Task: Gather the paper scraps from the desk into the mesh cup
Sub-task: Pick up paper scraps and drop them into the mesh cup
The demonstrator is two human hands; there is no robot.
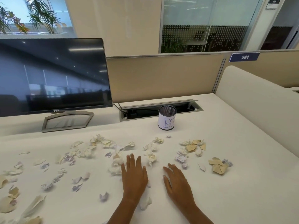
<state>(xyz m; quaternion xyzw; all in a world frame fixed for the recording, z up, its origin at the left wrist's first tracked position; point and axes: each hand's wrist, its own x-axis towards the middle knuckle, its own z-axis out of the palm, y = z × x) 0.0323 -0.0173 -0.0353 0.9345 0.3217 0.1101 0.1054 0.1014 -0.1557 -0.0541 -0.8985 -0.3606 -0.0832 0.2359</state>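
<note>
Item: left hand (134, 177), flat on the desk (226, 183), palm down, fingers (131, 160) straight and close together, holding nothing. A crumpled scrap (145, 203) lies beside its wrist.
Item: right hand (177, 180), flat, palm down, fingers slightly apart, empty.
Item: scraps (151, 156), scattered across the whole desk, thickest left. One cluster lies just beyond and between both sets of fingertips, the left hand marginally nearer.
Item: cup (167, 118), upright, far side, ahead and slightly right of the hands; the right hand is likely the better feeder.
Item: monitor (51, 76), far left.
</note>
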